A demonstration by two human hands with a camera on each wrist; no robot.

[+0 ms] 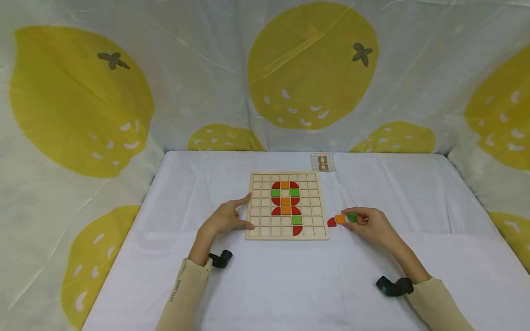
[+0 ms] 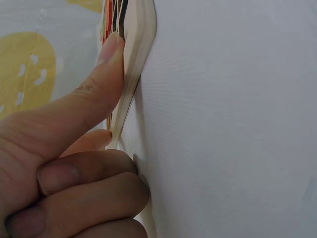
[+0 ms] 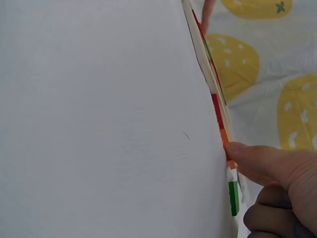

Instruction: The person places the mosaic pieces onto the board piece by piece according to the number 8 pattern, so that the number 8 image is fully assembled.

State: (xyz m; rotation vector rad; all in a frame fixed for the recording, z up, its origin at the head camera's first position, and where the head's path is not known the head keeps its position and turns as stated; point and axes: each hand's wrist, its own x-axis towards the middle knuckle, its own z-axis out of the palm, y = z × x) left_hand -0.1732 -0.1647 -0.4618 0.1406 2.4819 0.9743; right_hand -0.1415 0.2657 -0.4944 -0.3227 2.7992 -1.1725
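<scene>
A light wooden grid board [image 1: 265, 234] lies on the white cloth. Red quarter-round, orange square and green square tiles form a figure on it. My left hand [image 1: 223, 218] is at its left side, thumb and forefinger spread and touching the frame; the other fingers curl under, as the left wrist view shows. To the right of the board, my right hand [image 1: 374, 227] pinches an orange square tile [image 1: 340, 219] between thumb and forefinger, at cloth level. A red quarter-round tile [image 1: 331, 222] lies just left of it, and a green tile [image 1: 352, 217] sits near the forefinger.
A small pattern card [image 1: 323, 162] showing a similar figure lies behind the board's right corner. White cloth [image 1: 290, 285] covers the table. A lemon-print curtain [image 1: 223, 69] stands behind and at both sides. Dark wrist cameras [image 1: 395, 286] are strapped at both sleeves.
</scene>
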